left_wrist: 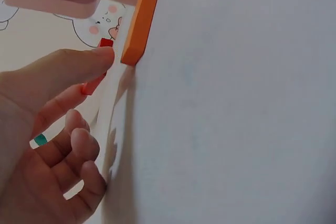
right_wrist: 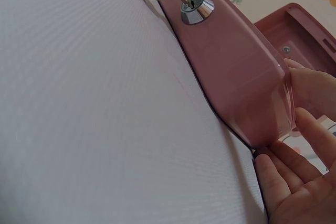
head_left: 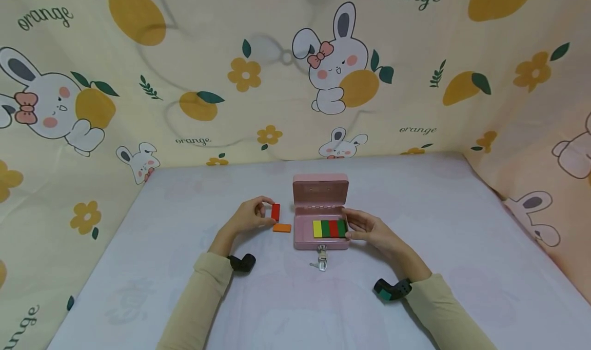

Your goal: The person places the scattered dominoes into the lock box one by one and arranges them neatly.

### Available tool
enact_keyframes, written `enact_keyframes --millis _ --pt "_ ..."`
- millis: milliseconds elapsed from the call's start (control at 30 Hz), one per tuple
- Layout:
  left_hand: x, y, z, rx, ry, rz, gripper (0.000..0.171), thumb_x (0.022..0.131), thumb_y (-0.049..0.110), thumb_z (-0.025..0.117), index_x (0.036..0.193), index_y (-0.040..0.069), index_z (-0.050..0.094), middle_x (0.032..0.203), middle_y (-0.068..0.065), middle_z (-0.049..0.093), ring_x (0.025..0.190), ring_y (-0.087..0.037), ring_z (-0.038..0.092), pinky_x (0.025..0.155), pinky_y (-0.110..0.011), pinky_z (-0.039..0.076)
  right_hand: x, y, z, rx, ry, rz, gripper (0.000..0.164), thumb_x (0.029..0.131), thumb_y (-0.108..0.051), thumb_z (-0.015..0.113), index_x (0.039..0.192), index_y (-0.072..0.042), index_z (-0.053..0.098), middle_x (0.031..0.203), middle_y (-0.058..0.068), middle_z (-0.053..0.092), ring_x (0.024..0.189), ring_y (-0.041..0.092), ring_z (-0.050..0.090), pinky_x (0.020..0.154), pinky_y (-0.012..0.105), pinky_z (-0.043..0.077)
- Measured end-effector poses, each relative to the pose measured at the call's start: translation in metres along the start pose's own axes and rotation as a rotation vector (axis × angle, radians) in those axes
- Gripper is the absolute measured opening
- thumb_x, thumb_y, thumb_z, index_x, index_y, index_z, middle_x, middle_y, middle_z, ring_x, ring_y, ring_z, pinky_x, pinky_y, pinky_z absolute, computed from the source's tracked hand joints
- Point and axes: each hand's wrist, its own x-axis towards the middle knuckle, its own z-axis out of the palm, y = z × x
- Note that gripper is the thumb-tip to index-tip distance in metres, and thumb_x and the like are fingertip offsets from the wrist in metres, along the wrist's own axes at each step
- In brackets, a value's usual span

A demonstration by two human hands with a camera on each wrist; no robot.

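Note:
My left hand (head_left: 251,215) pinches a red block (head_left: 275,212) between thumb and forefinger, its other fingers loosely bent in the left wrist view. Just nearer than it, an orange block (head_left: 282,228) lies flat on the table close to the thumb tip. My right hand (head_left: 376,232) holds the right end of a pink metal cash box (head_left: 303,232), fingers against the end wall and one digit over the rim. The lid (head_left: 320,192) stands raised at the back. Inside, several yellow, green and red blocks (head_left: 329,229) form a side-by-side row towards the right wall.
Keys (head_left: 322,263) hang on a ring from the lock (right_wrist: 196,9) at the box's front. A white cloth covers the table (head_left: 286,298). Behind and at both sides rises a patterned curtain (head_left: 277,32) with rabbits and oranges. Each wrist wears a black camera (head_left: 392,289).

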Motion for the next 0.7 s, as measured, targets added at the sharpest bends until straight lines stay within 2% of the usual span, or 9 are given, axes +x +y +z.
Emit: enact_keyframes --millis 167,300,700 --pt "-0.005 0.005 0.001 -0.013 0.001 0.026 0.047 0.079 0.020 0.079 0.120 0.009 0.059 0.079 -0.004 0.050 0.068 -0.014 0.043 0.062 -0.022 0.036 0.000 0.001 0.000 -0.018 0.005 -0.003 0.067 0.091 -0.014 0.065 0.148 -0.004 0.033 0.158 0.020 0.027 0.146 0.042 0.025 0.110 0.041 0.031" --pt "-0.009 0.011 0.002 -0.024 0.009 0.044 0.046 0.079 0.018 0.079 0.119 0.008 0.059 0.079 -0.004 0.050 0.068 -0.014 0.043 0.061 -0.021 0.036 -0.001 0.000 0.001 -0.018 0.008 0.000 0.067 0.091 -0.014 0.065 0.148 -0.004 0.033 0.158 0.020 0.027 0.146 0.042 0.026 0.111 0.043 0.030" --pt "-0.016 0.018 0.004 -0.030 0.043 0.065 0.047 0.079 0.020 0.079 0.119 0.008 0.059 0.080 -0.007 0.050 0.070 -0.014 0.043 0.061 -0.021 0.036 0.000 0.001 0.001 0.003 0.006 -0.003 0.067 0.090 -0.013 0.065 0.148 -0.005 0.033 0.158 0.019 0.027 0.146 0.041 0.026 0.110 0.034 0.033"
